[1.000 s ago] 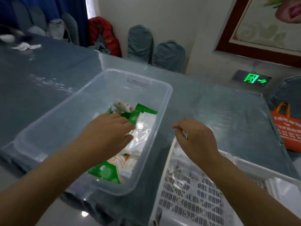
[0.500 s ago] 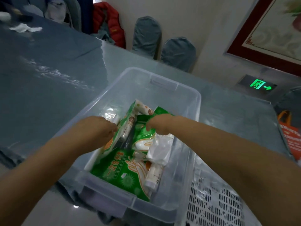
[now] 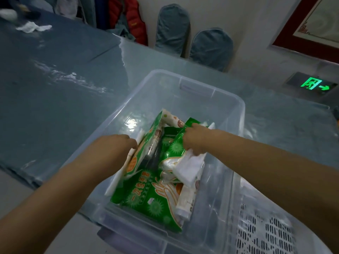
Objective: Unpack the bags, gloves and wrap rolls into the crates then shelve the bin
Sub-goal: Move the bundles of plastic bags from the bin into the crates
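A clear plastic bin (image 3: pixel 211 94) stands on the blue table and holds green glove packs (image 3: pixel 152 197), white bags and a wrap roll (image 3: pixel 186 200). Both my hands are inside it. My left hand (image 3: pixel 111 149) grips the edge of an upright green and white pack (image 3: pixel 145 145) at the bin's left side. My right hand (image 3: pixel 197 142) pinches a green pack (image 3: pixel 174 145) together with a white folded bag (image 3: pixel 190 167) near the middle. A white slotted crate (image 3: pixel 264 233) sits at the lower right, partly behind the bin wall.
The blue plastic-covered table (image 3: pixel 55 85) stretches left and back, with crumpled white tissue (image 3: pixel 33 27) at the far left. Covered chairs (image 3: pixel 211 48) and a red jacket (image 3: pixel 134 21) stand beyond the far edge. A green exit sign (image 3: pixel 311 84) glows on the wall.
My right hand left the crate and reached into the bin, taking hold of a green pack and white bag. My left hand shifted to the upright pack. The view tilted further down.
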Demonstrator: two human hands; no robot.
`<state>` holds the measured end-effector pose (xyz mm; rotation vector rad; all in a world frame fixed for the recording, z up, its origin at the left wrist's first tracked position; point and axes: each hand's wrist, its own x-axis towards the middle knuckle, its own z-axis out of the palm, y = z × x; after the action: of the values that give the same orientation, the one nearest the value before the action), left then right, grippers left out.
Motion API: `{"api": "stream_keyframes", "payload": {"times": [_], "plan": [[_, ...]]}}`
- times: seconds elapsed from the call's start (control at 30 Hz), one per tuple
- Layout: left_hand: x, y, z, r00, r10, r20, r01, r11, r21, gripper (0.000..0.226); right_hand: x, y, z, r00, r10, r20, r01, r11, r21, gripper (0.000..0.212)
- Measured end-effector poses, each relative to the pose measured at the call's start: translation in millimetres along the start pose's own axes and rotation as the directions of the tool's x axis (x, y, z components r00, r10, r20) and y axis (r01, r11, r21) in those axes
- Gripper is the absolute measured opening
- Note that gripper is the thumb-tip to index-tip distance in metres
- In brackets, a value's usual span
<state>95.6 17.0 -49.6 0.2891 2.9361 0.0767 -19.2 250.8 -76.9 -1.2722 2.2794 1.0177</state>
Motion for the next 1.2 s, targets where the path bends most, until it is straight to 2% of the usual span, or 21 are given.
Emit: {"api": "stream_keyframes", "payload": {"times": [0.07,0.1,0.13,0.2,0.3,0.37,0.43,0.53,0.6,0.7,0.77,0.83,0.9,0.97,1.03,1.13,1.2], "plan": [[1,2,-2,0.999,0.012,-0.031,-0.012,1.000,-0.020,0.043,-13,11,-13,0.978,0.074,-0.196,-0.049,0.990,0.129,0.020],[1,3,-3,0.999,-0.002,-0.032,0.001,1.000,-0.031,0.041,-20,16,-18,0.942,0.147,-0.301,-0.071,0.966,0.250,0.020],[2,4,-4,1.000,-0.014,-0.017,0.013,1.000,-0.027,0.038,-28,21,-21,0.888,0.248,-0.388,-0.079,0.912,0.402,0.019],[8,6,-6,0.997,-0.031,0.075,0.029,0.999,0.034,0.034,-45,28,-20,0.732,0.471,-0.493,-0.039,0.751,0.659,0.016],[28,12,-9,0.965,-0.098,0.242,0.069,0.990,0.125,0.029,-62,29,-12,0.466,0.752,-0.467,0.064,0.497,0.865,0.032],[42,22,-5,0.944,-0.143,0.298,0.093,0.980,0.174,0.018,-66,25,-8,0.369,0.858,-0.359,0.124,0.337,0.933,0.039],[52,33,2,0.926,-0.175,0.336,0.101,0.969,0.227,0.015,-66,22,-3,0.354,0.893,-0.277,0.145,0.241,0.960,0.037],[59,43,15,0.891,-0.245,0.383,0.161,0.958,0.237,0.005,-66,22,1,0.345,0.904,-0.251,0.165,0.205,0.965,0.032],[62,45,22,0.873,-0.306,0.380,0.259,0.951,0.170,0.019,-65,23,1,0.343,0.902,-0.261,0.167,0.215,0.962,0.032],[65,48,32,0.826,-0.438,0.355,0.490,0.869,-0.069,0.018,-63,22,1,0.360,0.882,-0.306,0.117,0.282,0.952,0.040],[67,45,36,0.837,-0.457,0.301,0.516,0.841,-0.159,0.021,-61,21,1,0.371,0.870,-0.325,0.088,0.315,0.945,0.041],[64,44,34,0.863,-0.435,0.256,0.487,0.851,-0.195,0.023,-61,22,2,0.360,0.879,-0.315,0.085,0.305,0.949,0.041],[63,43,28,0.910,-0.373,0.183,0.406,0.890,-0.205,0.016,-61,23,4,0.333,0.898,-0.288,0.096,0.271,0.958,0.041],[65,42,19,0.959,-0.282,0.035,0.284,0.942,-0.180,0.013,-60,23,5,0.321,0.907,-0.271,0.106,0.250,0.962,0.040],[67,40,5,0.964,-0.251,-0.093,0.223,0.945,-0.238,0.010,-60,22,5,0.318,0.908,-0.272,0.112,0.249,0.962,0.040],[65,40,-21,0.940,-0.278,-0.199,0.174,0.889,-0.423,0.021,-63,22,1,0.326,0.910,-0.254,0.136,0.221,0.966,0.034],[57,42,-36,0.926,-0.315,-0.208,0.135,0.790,-0.598,0.010,-68,21,-3,0.348,0.920,-0.184,0.250,0.098,0.963,0.024]]}}
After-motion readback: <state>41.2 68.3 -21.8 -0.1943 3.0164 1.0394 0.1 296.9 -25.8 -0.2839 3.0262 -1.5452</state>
